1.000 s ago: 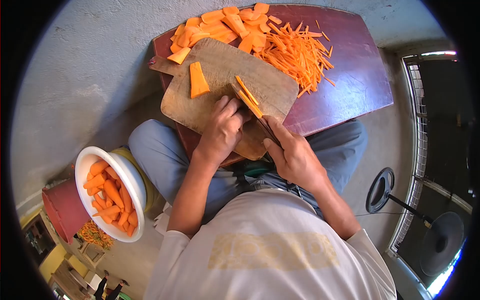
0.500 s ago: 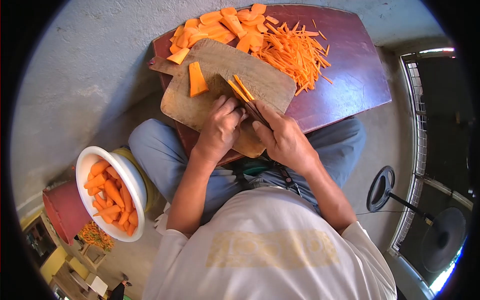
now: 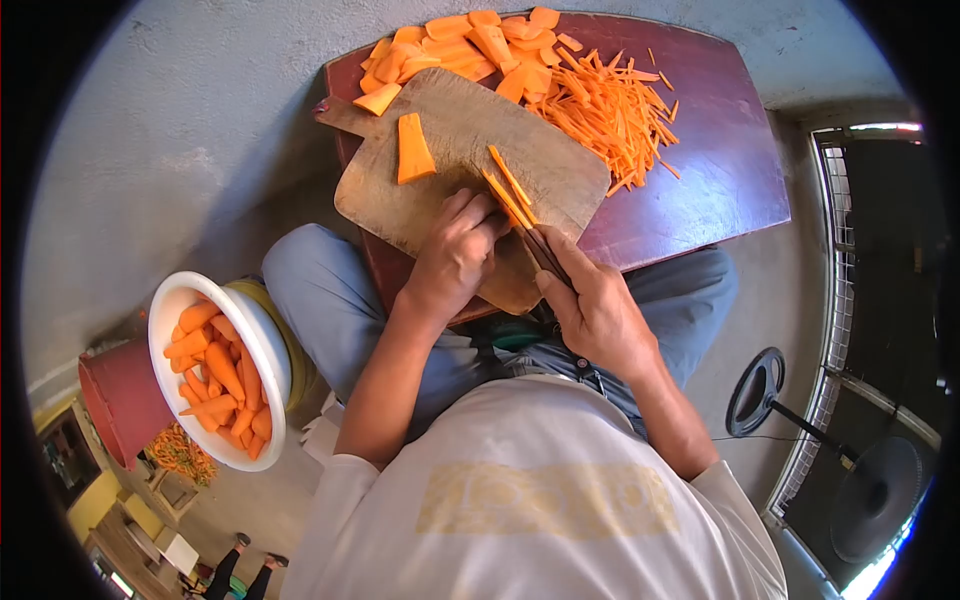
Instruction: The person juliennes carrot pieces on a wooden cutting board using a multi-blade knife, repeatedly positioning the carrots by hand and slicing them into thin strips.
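My right hand (image 3: pixel 598 312) is closed round a knife (image 3: pixel 541 252), whose blade points up and left over the wooden cutting board (image 3: pixel 385 205). Carrot strips (image 3: pixel 512 190) lie along the blade. Close to the knife's left side, my left hand (image 3: pixel 458 250) rests on the board with curled fingers; what they press or hold is hidden. A single carrot slice (image 3: pixel 414 150) lies on the board's left part. Beyond the board are a heap of carrot slices (image 3: pixel 465 45) and a pile of thin carrot sticks (image 3: pixel 615 115).
The board lies on a dark red table (image 3: pixel 720 150) against a wall. At the left stand a white basin (image 3: pixel 277 400) of whole carrots (image 3: pixel 222 370) and a red bucket (image 3: pixel 125 400). A black stand fan (image 3: pixel 875 500) is at the right; another person's legs (image 3: pixel 222 578) show at lower left.
The view has shifted slightly. The knife and my right hand have moved a little relative to my left hand, and the strips by the blade have shifted. The person's legs have come further into view.
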Demonstrator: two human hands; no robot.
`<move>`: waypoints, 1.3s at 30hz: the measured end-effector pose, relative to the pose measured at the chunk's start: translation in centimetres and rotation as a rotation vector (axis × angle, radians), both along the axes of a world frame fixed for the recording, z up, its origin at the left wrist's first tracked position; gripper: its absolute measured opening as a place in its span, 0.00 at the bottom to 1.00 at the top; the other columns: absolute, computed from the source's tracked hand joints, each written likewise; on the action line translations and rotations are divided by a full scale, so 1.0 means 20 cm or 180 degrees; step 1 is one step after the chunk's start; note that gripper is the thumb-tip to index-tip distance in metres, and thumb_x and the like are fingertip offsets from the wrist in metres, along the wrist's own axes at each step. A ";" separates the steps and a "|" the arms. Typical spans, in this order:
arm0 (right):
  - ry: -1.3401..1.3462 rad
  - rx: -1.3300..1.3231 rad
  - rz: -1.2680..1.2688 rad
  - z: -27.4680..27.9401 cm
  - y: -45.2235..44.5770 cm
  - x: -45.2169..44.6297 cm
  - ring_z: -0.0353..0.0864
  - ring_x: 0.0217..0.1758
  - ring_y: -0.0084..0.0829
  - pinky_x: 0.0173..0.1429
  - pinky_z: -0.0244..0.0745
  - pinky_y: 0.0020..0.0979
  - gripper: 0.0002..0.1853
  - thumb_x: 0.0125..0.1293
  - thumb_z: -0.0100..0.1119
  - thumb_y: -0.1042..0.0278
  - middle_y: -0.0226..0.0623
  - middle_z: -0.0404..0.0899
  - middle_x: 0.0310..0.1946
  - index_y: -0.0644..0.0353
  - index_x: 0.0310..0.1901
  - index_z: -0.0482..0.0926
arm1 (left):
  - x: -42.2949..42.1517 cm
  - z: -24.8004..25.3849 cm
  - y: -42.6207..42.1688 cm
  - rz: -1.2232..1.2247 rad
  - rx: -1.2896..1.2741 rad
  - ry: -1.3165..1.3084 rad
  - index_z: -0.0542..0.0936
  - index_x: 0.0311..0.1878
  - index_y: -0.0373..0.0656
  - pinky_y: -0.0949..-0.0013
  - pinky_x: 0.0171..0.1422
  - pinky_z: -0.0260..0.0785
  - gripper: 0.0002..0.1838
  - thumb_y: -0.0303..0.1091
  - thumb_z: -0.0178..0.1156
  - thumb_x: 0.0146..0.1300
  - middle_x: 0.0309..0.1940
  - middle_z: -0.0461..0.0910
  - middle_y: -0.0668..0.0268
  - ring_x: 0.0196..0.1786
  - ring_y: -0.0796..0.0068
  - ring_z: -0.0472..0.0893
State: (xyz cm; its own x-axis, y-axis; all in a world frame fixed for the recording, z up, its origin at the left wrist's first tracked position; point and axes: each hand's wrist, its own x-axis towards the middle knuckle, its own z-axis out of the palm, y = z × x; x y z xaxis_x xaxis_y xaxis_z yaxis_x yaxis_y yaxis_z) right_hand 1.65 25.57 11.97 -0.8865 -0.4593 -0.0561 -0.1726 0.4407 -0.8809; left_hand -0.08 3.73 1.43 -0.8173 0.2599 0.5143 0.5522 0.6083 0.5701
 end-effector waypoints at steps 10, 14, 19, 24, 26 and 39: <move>0.0007 -0.0041 0.0062 -0.02 -0.03 -0.04 0.86 0.54 0.74 0.56 0.84 0.58 0.22 0.81 0.63 0.75 0.72 0.87 0.49 0.69 0.72 0.76 | 0.02 0.00 0.01 0.0071 0.0083 -0.0045 0.89 0.50 0.31 0.47 0.61 0.80 0.16 0.17 0.64 0.58 0.49 0.85 0.50 0.55 0.42 0.82; 0.0246 0.0013 -0.0010 -0.07 -0.05 -0.03 0.87 0.55 0.73 0.57 0.83 0.58 0.24 0.81 0.63 0.73 0.72 0.87 0.51 0.70 0.74 0.75 | 0.01 -0.01 0.01 0.0049 0.0096 -0.0059 0.89 0.49 0.31 0.47 0.61 0.80 0.14 0.18 0.65 0.60 0.49 0.85 0.50 0.55 0.43 0.82; -0.0007 0.0096 0.0084 -0.04 -0.04 -0.07 0.87 0.55 0.73 0.56 0.83 0.58 0.23 0.82 0.63 0.73 0.72 0.87 0.51 0.70 0.73 0.76 | 0.01 0.00 -0.01 0.0035 0.0092 -0.0104 0.90 0.50 0.32 0.47 0.61 0.81 0.15 0.18 0.64 0.61 0.48 0.85 0.50 0.54 0.43 0.83; -0.0119 -0.0003 -0.0045 -0.03 -0.02 0.02 0.86 0.52 0.73 0.53 0.82 0.58 0.20 0.82 0.63 0.74 0.72 0.86 0.46 0.69 0.70 0.76 | 0.02 0.00 0.01 0.0087 0.0008 0.0040 0.90 0.51 0.32 0.48 0.60 0.82 0.15 0.18 0.64 0.61 0.46 0.85 0.51 0.52 0.44 0.83; -0.0035 0.0073 -0.0038 -0.05 -0.03 0.00 0.87 0.51 0.73 0.52 0.82 0.57 0.19 0.82 0.62 0.74 0.71 0.86 0.44 0.70 0.69 0.76 | 0.02 0.00 0.01 0.0106 0.0024 -0.0008 0.90 0.51 0.32 0.48 0.60 0.82 0.15 0.18 0.64 0.61 0.46 0.85 0.51 0.52 0.44 0.83; -0.0006 -0.0057 -0.0035 -0.03 0.01 0.02 0.88 0.52 0.72 0.54 0.83 0.56 0.25 0.83 0.63 0.74 0.73 0.86 0.48 0.69 0.77 0.75 | 0.03 -0.02 0.02 0.0162 -0.0133 0.0102 0.89 0.50 0.33 0.47 0.64 0.80 0.17 0.18 0.63 0.58 0.46 0.83 0.51 0.54 0.44 0.82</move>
